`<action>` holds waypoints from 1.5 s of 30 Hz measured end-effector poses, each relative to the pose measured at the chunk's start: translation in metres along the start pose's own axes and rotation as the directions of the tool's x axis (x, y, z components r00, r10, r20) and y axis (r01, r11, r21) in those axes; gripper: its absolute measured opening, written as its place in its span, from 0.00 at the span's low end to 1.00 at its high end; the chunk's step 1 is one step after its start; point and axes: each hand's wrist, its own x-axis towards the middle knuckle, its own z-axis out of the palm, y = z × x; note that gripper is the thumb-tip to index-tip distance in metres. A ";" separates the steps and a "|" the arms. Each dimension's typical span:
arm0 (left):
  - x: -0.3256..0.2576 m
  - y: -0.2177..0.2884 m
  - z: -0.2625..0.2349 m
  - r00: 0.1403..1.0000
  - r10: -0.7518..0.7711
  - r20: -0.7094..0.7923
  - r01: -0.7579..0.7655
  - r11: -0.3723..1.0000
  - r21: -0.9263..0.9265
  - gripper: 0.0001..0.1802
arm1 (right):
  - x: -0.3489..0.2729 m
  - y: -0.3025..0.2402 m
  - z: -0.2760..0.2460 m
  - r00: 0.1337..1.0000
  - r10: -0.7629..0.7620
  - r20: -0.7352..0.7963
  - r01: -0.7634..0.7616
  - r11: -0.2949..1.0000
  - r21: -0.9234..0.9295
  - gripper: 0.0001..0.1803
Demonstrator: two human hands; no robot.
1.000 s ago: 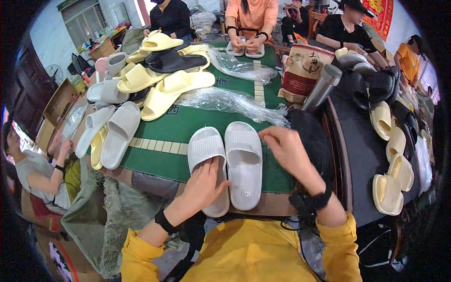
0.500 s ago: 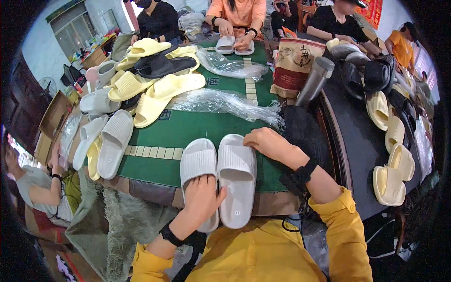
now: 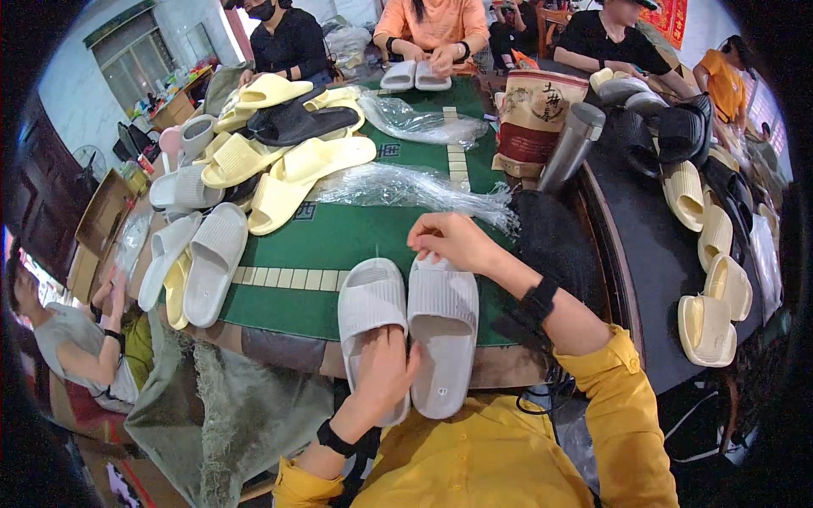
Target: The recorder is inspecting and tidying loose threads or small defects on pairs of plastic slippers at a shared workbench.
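Two grey ribbed slippers lie side by side at the near table edge, toes pointing away from me. My left hand (image 3: 385, 368) has its fingers tucked under the strap of the left slipper (image 3: 373, 292) and grips it, the thumb resting beside the right slipper (image 3: 443, 330). Over the toe of the right slipper, my right hand (image 3: 453, 241) is closed in a pinch; what its fingertips hold is too small to make out. A thin clear strand stands up at the left slipper's toe. Beyond them lies a bundle of clear plastic ties (image 3: 415, 188) on the green cloth (image 3: 296, 254).
Yellow, black and grey slippers (image 3: 326, 157) are piled at left. A red and tan bag (image 3: 538, 118) and a steel flask (image 3: 572, 144) stand at right. More slippers (image 3: 707, 326) line a dark side table (image 3: 644, 271). Several people sit around; one across handles grey slippers (image 3: 415, 76).
My right hand has shifted left over the right slipper's toe, and its fingers have drawn together. Both slippers appear slightly farther right and lower, with the whole view shifted a little.
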 end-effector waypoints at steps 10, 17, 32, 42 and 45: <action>0.000 0.001 0.014 0.997 0.028 -0.078 -0.023 0.998 0.063 0.19 | 0.058 0.017 0.044 0.925 0.378 0.029 -0.371 0.919 -0.129 0.18; -0.001 0.008 0.002 0.973 0.102 -0.208 -0.089 0.993 0.074 0.22 | 0.051 0.003 0.050 0.979 0.185 -0.089 -0.189 0.981 -0.047 0.12; 0.068 -0.030 -0.057 0.980 -0.135 -0.148 -0.044 0.574 -0.817 0.14 | -0.015 -0.032 0.080 0.901 -0.314 -0.300 0.279 0.948 -0.154 0.04; 0.073 -0.050 -0.030 0.980 -0.114 -0.161 -0.095 0.441 -0.892 0.09 | -0.020 -0.022 0.085 0.910 -0.107 -0.400 0.237 0.927 0.292 0.13; 0.073 -0.051 -0.028 0.984 -0.003 -0.180 -0.145 0.579 -0.802 0.09 | -0.021 -0.021 0.082 0.934 -0.094 -0.343 0.190 0.947 0.260 0.12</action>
